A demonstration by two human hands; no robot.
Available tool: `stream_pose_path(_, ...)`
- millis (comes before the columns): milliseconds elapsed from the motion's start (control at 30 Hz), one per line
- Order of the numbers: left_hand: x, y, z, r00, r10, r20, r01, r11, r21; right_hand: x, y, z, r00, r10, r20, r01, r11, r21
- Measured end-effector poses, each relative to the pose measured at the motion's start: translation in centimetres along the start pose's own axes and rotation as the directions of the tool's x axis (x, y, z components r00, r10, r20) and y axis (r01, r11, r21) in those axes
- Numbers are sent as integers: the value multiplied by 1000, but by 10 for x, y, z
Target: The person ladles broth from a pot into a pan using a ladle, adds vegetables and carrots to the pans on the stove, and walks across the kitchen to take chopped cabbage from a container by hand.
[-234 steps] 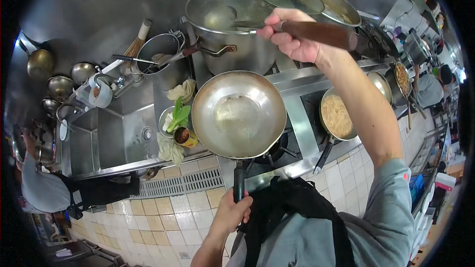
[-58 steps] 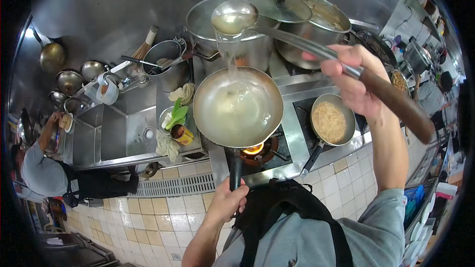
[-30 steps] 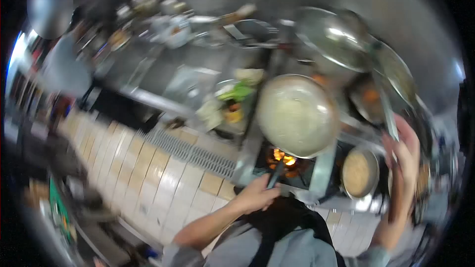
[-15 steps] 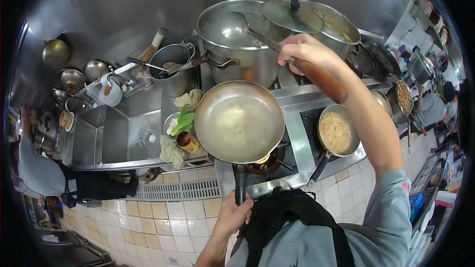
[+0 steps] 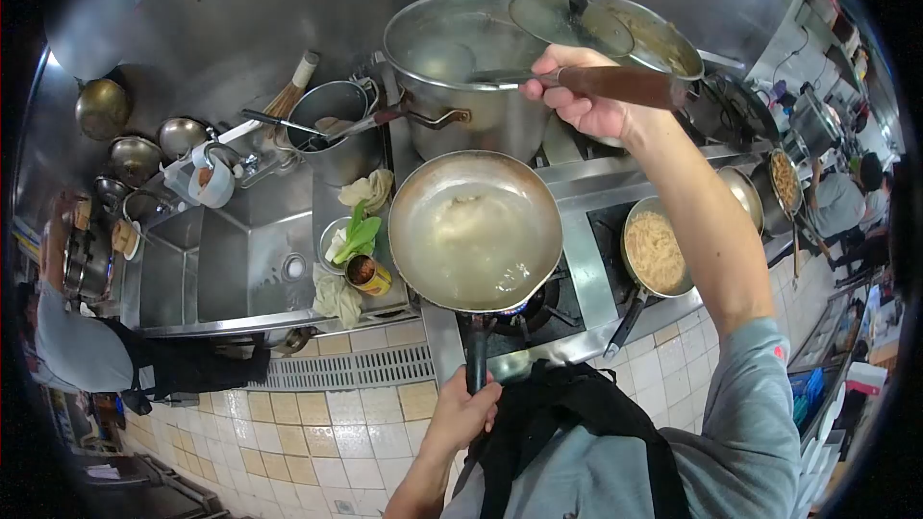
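Note:
My left hand (image 5: 463, 411) is wrapped around the black handle of a frying pan (image 5: 413, 231), which holds a shallow, pale, cloudy liquid and sits over a gas burner. In my right hand (image 5: 591, 96) is a ladle (image 5: 630, 86) with a brown wooden handle. The ladle's bowl dips into a big steel stockpot (image 5: 500, 115), where steam and liquid blur its outline. A glass lid (image 5: 577, 24) lies partly across this pot and a second large pot (image 5: 663, 48) beside it.
Right of the burner stands a pan of noodles (image 5: 657, 252). On the left are an open can (image 5: 368, 274), green leaves (image 5: 358, 231), cloths (image 5: 336, 296), a pot of utensils (image 5: 332, 149) and a sink (image 5: 260, 269). Another person (image 5: 87, 346) stands at far left.
The ladle's bowl has gone from above the stockpot down into it, its handle swinging nearly level. The frying pan has shifted slightly right, and its liquid ripples more.

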State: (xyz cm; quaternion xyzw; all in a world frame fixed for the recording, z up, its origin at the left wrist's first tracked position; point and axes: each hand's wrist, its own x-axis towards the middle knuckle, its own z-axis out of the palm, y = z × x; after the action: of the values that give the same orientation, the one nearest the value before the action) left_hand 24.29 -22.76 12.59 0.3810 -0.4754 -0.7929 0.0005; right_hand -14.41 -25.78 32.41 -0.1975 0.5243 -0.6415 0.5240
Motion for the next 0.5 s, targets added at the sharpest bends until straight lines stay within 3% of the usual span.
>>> stream_pose_path(67, 0, 0, -1, 1000, -9, -2, 9, 1000, -3, 1, 2, -9, 991, -27, 134, -4, 975, 224)
stream_pose_path(167, 2, -5, -3, 1000, -6, 10, 6, 1000, 21, -15, -2, 3, 999, -18, 40, 7, 964, 266)
stream_pose_path(367, 1, -7, 0, 1000, 3, 8, -3, 1000, 1, -42, -9, -1, 987, -85, 136, 26, 922, 386)
stream_pose_path(500, 4, -13, 3, 1000, -4, 20, 3, 1000, 11, -72, -11, 2, 990, -108, 88, 67, 925, 374)
